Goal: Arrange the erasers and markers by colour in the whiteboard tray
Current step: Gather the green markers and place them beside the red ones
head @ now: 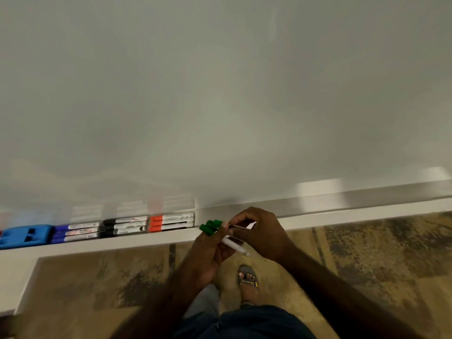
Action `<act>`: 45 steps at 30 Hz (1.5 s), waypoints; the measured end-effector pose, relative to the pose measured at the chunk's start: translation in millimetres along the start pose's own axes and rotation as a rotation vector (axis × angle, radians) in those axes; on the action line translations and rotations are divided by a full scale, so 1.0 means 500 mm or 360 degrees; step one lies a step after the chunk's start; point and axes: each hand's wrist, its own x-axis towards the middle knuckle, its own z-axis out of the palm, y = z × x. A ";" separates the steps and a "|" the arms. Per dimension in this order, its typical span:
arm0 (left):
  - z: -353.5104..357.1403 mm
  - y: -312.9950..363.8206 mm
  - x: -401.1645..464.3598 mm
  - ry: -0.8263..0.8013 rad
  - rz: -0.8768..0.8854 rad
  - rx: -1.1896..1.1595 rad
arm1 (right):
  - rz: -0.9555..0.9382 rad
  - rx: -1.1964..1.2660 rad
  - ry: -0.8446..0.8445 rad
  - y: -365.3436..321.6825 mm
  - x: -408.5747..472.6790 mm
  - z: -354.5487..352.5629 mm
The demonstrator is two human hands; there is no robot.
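Note:
In the head view, the whiteboard tray [342,214] runs across the frame under the board. In it lie a blue eraser [24,234], then blue markers [78,231], black markers [124,226] and red markers [171,221], grouped side by side. Just right of the red group, my left hand [210,250] grips a bunch of green-capped markers [209,226] with the caps pointing left. My right hand [259,231] pinches the white barrels of the same bunch from the right, at the tray's front edge.
The whiteboard [220,94] fills the upper frame. The tray's right part holds nothing visible. A white ledge [19,277] extends at the lower left. Below are a patterned floor [367,260] and my sandalled foot [248,281].

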 end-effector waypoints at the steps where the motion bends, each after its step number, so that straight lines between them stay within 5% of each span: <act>1: -0.009 0.002 0.002 0.0006 0.0002 -0.0030 | 0.0061 0.0050 0.0039 0.000 -0.001 0.008; 5: -0.036 0.017 0.014 0.0068 0.0010 -0.0196 | 0.0432 0.0307 0.0198 -0.001 -0.006 0.038; 9: -0.056 0.029 0.028 0.0105 0.0073 -0.0212 | 0.0797 0.1070 0.0135 -0.010 -0.023 0.073; 17: -0.061 0.050 0.044 0.0113 0.0200 -0.0339 | 0.1030 0.1605 0.0406 -0.040 -0.011 0.134; 28: -0.074 0.082 0.068 0.0135 0.0170 -0.0306 | 0.0895 0.1320 0.0469 -0.020 0.012 0.125; 33: -0.110 0.118 0.076 0.0361 0.0159 0.0065 | 0.0919 0.1154 0.0347 0.022 0.043 0.071; 45: -0.092 0.154 0.056 0.0258 0.0342 0.1269 | 0.0822 0.0505 0.0200 0.051 0.112 0.061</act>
